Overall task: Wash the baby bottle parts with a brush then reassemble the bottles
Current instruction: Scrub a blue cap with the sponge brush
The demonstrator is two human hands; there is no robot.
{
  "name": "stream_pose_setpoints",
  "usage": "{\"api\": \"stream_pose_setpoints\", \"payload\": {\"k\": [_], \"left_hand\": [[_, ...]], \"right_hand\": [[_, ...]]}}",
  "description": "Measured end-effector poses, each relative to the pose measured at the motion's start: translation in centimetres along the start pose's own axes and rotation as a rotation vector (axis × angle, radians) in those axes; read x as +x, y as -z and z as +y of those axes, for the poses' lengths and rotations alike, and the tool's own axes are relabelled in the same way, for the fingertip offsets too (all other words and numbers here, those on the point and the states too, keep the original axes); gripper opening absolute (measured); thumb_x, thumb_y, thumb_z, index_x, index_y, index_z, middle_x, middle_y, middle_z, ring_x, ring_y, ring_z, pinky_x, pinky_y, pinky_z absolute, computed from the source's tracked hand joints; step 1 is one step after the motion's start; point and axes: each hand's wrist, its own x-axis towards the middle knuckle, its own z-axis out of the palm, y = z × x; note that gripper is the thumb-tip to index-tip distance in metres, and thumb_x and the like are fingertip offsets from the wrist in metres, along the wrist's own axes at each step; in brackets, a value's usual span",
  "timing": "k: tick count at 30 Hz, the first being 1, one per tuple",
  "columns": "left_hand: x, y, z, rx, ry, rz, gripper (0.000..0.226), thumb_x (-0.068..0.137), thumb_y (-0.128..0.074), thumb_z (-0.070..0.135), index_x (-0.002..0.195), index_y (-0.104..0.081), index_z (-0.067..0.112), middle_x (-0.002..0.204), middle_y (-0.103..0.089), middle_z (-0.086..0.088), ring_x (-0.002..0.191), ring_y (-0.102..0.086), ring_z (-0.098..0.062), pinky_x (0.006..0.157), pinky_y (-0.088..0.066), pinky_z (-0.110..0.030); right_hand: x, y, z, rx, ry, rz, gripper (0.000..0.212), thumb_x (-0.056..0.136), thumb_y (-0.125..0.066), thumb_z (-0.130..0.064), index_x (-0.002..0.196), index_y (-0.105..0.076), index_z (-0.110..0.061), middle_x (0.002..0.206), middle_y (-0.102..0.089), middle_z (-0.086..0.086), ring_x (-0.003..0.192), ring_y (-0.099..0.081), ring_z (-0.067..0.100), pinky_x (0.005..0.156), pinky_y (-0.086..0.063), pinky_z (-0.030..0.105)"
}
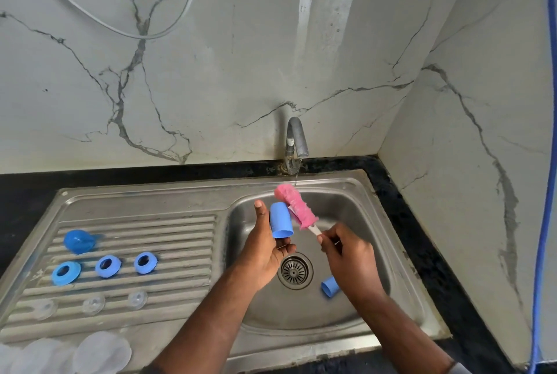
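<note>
My left hand holds a blue bottle cap over the sink basin, thumb up along its left side. My right hand grips the white handle of a pink bottle brush, whose bristle head lies just beside the cap under the tap. A thin stream of water runs from the tap. Another blue cap lies in the basin beside the drain, partly hidden by my right wrist.
On the ribbed draining board lie a third blue cap, three blue screw rings and three clear teats. Clear bottles stand at the lower left edge. A black counter surrounds the sink; marble walls close the back and right.
</note>
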Motion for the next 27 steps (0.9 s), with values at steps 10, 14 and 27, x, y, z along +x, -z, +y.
{"api": "stream_pose_setpoints", "payload": {"k": [10,14,27], "left_hand": [[-0.2,-2.3,-0.2,-0.151,-0.028,0.002,0.056,0.088,-0.059,0.044,0.126,-0.059,0.003,0.093,-0.067,-0.013,0.077,-0.063,-0.020,0.073,-0.055,-0.035],[0.0,-2.5,-0.1,-0.162,-0.067,-0.012,0.044,0.102,-0.047,0.034,0.131,-0.055,0.001,0.104,-0.073,-0.017,0.086,-0.072,-0.024,0.074,-0.061,-0.035],[0.8,-3.8,-0.9,-0.222,-0.052,0.098,0.031,0.102,-0.050,0.033,0.118,-0.062,0.009,0.100,-0.068,-0.012,0.082,-0.062,-0.019,0.072,-0.050,-0.033]], "right_hand": [[0.3,1.2,1.7,0.130,-0.001,-0.036,0.021,0.091,-0.073,-0.017,0.075,-0.059,-0.020,0.069,-0.068,-0.013,0.065,-0.063,0.005,0.053,-0.043,0.014],[0.6,1.7,2.5,0.154,0.042,-0.066,0.019,0.090,-0.075,-0.015,0.076,-0.061,-0.018,0.071,-0.068,-0.015,0.066,-0.063,0.004,0.055,-0.041,0.010],[1.2,2.0,3.7,0.111,0.113,-0.090,0.019,0.091,-0.073,-0.020,0.079,-0.059,-0.022,0.070,-0.066,-0.014,0.067,-0.063,0.007,0.055,-0.044,0.016]]}}
